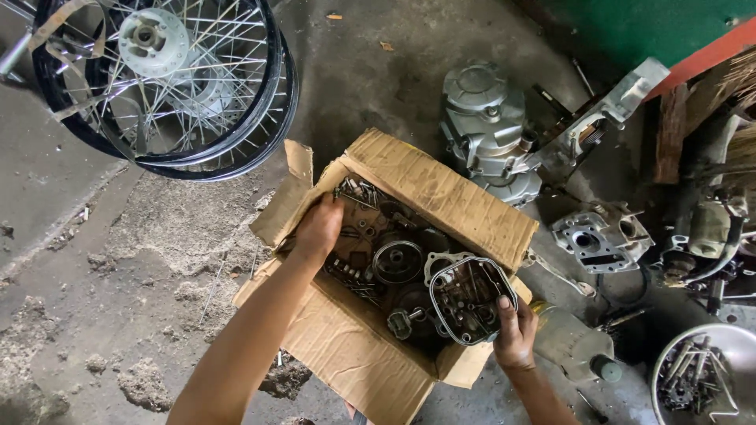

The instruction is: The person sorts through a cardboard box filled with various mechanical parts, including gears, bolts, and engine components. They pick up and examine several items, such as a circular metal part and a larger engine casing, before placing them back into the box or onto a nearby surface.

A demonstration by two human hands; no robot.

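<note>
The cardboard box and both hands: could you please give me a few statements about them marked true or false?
1. The right hand holds an engine cover at the box. True.
2. The left hand is outside the box, flat on the floor. False: it reaches among the parts inside.
3. Spoked wheels lie left of the box. True.
4. The box is empty. False: it holds metal parts.
5. A bowl of bolts sits at the right. True.

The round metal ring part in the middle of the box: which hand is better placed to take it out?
Probably the left hand. It is inside the cardboard box, empty, near the round ring part. The right hand already holds the engine cover at the box edge.
</note>
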